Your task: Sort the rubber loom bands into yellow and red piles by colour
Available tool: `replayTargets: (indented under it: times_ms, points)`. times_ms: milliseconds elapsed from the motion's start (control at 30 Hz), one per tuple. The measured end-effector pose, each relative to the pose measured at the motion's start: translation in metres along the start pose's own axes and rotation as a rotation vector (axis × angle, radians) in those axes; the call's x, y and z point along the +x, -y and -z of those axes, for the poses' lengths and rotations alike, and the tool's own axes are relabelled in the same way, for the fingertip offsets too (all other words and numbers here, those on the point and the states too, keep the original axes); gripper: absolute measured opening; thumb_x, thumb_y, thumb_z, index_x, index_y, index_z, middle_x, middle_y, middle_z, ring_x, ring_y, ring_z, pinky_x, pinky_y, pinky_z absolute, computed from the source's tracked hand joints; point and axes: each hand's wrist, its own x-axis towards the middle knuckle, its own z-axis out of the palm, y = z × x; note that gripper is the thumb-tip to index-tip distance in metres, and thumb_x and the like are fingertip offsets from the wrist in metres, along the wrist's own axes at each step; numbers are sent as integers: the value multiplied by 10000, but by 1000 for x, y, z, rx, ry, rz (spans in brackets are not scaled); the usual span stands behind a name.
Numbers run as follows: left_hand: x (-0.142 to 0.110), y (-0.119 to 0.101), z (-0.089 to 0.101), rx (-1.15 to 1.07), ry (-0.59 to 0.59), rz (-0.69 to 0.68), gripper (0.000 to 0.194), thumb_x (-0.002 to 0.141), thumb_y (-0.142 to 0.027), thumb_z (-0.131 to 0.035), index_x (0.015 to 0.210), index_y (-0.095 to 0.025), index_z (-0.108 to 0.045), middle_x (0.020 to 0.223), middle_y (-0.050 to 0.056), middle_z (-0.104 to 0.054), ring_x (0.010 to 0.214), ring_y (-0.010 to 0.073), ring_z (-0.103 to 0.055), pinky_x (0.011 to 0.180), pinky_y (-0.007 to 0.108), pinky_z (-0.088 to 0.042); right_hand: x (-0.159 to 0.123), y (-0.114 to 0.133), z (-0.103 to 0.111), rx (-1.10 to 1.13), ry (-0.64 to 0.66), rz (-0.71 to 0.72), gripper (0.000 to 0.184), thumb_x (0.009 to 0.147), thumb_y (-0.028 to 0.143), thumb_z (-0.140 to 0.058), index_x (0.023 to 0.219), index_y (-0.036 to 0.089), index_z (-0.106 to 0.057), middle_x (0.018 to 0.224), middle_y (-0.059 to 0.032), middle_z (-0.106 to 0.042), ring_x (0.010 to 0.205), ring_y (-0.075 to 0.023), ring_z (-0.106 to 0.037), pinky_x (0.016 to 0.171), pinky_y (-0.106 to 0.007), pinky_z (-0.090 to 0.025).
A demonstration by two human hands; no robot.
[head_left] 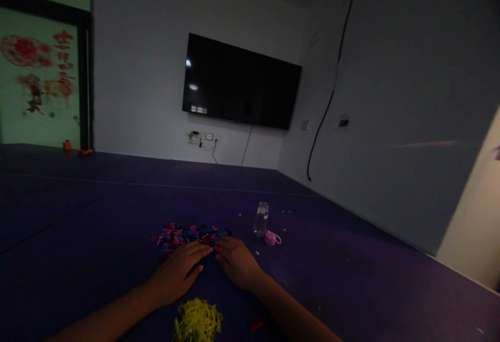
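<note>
A spread pile of small colourful hair ties [177, 236], pink, blue, red and dark, lies on the purple surface. My left hand [177, 270] rests palm down at the pile's near edge, fingers stretched out and thumb apart. From the right, my right hand [239, 263] reaches to the same edge with its fingers extended. Something small and red [219, 250] shows by its fingertips; whether it is touched I cannot tell. Closer to me, between my forearms, sits a heap of yellow hair ties [198, 321].
Beyond my right hand stands a clear bottle [261, 219], its pink cap [270, 238] with a loop lying beside it. White scraps dot the surface nearby. A red piece [257, 324] lies near my right forearm. A television [240, 81] hangs on the far wall.
</note>
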Motion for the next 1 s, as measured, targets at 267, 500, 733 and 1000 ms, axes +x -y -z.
replayTargets:
  times_ms: [267, 500, 733, 1000]
  points:
    - [-1, 3, -3, -4, -23, -1, 413, 844, -161, -466, 1234, -277, -539, 1260, 27, -585, 1168, 225, -513, 1011, 422, -394, 0, 0, -2, -21, -37, 20, 263, 869, 173, -465, 1103, 177, -584, 1160, -87, -599, 1087, -217, -529, 927, -360, -420]
    - [-2, 7, -7, -15, -69, 43, 414, 860, -164, -448, 1255, -265, -519, 1323, 48, -529, 1199, 227, -487, 998, 430, -408, -1, 4, 2, -7, -102, 46, 357, 862, 132, -461, 1210, 189, -516, 1255, -86, -539, 1137, -207, -501, 947, -353, -419]
    - [0, 8, -8, -58, -58, 32, 494, 869, -134, -434, 1338, -288, -422, 1391, 29, -458, 1257, 210, -426, 1041, 428, -363, -2, 8, 5, -31, -85, 79, 369, 862, 141, -471, 1227, 186, -509, 1296, -93, -509, 1158, -213, -493, 966, -371, -413]
    - [1, 3, 1, -152, -94, 36, 472, 911, -177, -381, 1368, -297, -371, 1436, 18, -392, 1300, 198, -371, 1068, 432, -319, -3, 12, 11, -31, -92, 95, 380, 891, 165, -441, 1270, 161, -470, 1311, -105, -496, 1174, -203, -476, 990, -361, -396]
